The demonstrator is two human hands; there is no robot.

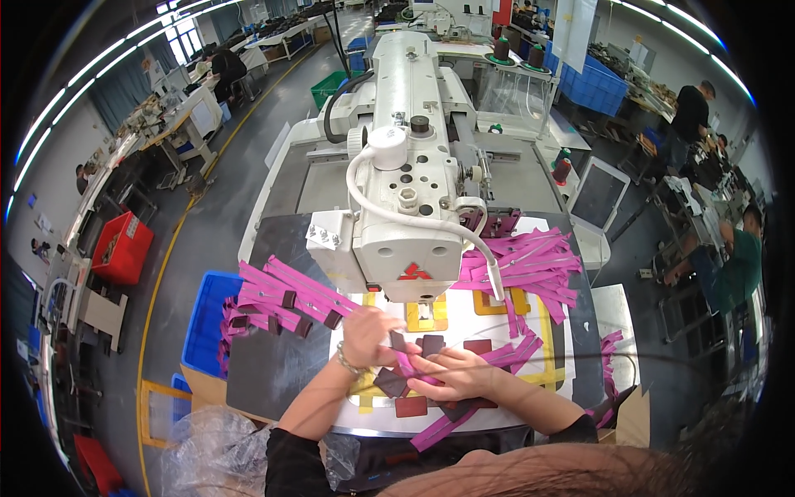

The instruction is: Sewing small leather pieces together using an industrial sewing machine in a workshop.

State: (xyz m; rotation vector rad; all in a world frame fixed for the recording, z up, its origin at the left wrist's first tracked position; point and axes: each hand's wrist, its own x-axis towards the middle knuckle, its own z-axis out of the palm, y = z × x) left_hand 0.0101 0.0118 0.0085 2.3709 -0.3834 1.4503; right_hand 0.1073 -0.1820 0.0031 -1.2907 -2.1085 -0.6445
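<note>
A white industrial sewing machine point(406, 248) stands over a white work plate point(555, 352) with yellow frames point(426, 323). Just below the machine head, my left hand point(371, 335) pinches a pink zipper strip point(404, 362) with a dark tab point(396, 341). My right hand point(447, 373) grips the same strip lower and to the right, fingers curled over it. Dark brown and red patches point(411, 406) lie around my hands, partly under them. Bundles of pink zippers, some with dark end pieces, lie at left point(290, 294) and right point(522, 269) of the machine.
A blue bin point(207, 323) sits by the table's left, with cardboard and clear plastic point(207, 451) below. A red bin point(124, 248) stands farther left. Thread cones point(501, 50) are at the back right. Co-workers point(691, 112) sit and stand at machines along both sides.
</note>
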